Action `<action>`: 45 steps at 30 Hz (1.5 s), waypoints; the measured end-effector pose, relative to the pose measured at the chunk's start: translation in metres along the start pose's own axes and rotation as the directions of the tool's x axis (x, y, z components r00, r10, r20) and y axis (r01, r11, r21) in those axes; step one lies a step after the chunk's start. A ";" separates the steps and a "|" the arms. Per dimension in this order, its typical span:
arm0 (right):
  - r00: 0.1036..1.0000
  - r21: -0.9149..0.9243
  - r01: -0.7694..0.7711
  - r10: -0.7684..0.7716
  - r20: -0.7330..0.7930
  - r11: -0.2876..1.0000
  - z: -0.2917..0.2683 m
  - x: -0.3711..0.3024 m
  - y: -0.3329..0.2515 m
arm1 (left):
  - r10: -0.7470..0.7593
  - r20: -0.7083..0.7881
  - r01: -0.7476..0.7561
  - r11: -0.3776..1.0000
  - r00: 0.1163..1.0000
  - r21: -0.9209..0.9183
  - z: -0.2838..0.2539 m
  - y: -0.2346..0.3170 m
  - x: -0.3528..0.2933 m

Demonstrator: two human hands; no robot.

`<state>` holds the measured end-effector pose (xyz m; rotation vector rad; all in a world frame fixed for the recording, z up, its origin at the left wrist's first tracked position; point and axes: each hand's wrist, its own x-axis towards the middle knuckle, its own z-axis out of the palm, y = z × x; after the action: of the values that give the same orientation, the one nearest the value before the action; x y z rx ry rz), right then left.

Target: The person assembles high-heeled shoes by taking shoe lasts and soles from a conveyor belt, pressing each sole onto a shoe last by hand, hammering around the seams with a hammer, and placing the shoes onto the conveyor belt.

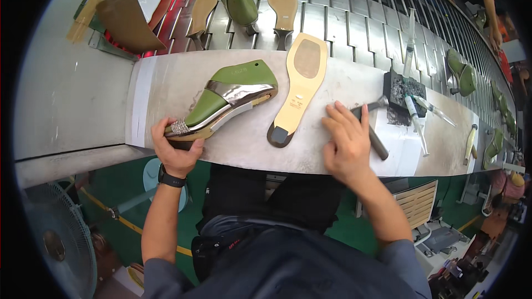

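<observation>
Tan sole (297, 91) bore small print. Left of it, our left hand (177, 156) gripped shoe (242, 93) on lettered last (242, 71); rightward, right hand (349, 147) spread near hammer (378, 144).

The left hand (178, 158) grips the toe of a silver-strapped shoe (239, 94) on a green foot form (244, 73). Beside it on the bench (233, 148) lies a tan sole (289, 109). The right hand (348, 147) rests, fingers extended, just beside a hammer (379, 143), near a black block (394, 91) with syringes (414, 119).
</observation>
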<state>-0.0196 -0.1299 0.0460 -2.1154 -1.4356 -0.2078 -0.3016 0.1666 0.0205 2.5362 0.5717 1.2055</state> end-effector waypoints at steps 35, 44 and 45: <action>0.675 0.828 -0.460 0.733 0.090 0.322 0.057 0.063 -0.089 | 0.438 0.253 -0.272 0.823 0.863 -0.498 0.004 0.058 -0.029; 0.878 0.230 -0.339 0.395 -0.272 0.912 0.049 0.017 -0.092 | 0.515 0.294 -0.367 0.823 0.806 -0.434 -0.002 0.051 -0.019; 0.915 0.126 -0.324 0.345 -0.211 0.938 0.046 0.003 -0.088 | 0.548 0.304 -0.408 0.812 0.779 -0.418 -0.005 0.053 -0.013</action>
<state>-0.1058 -0.0802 0.0416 -2.1443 -0.9150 -0.2421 -0.3007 0.1141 0.0358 2.5864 -0.3906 0.7542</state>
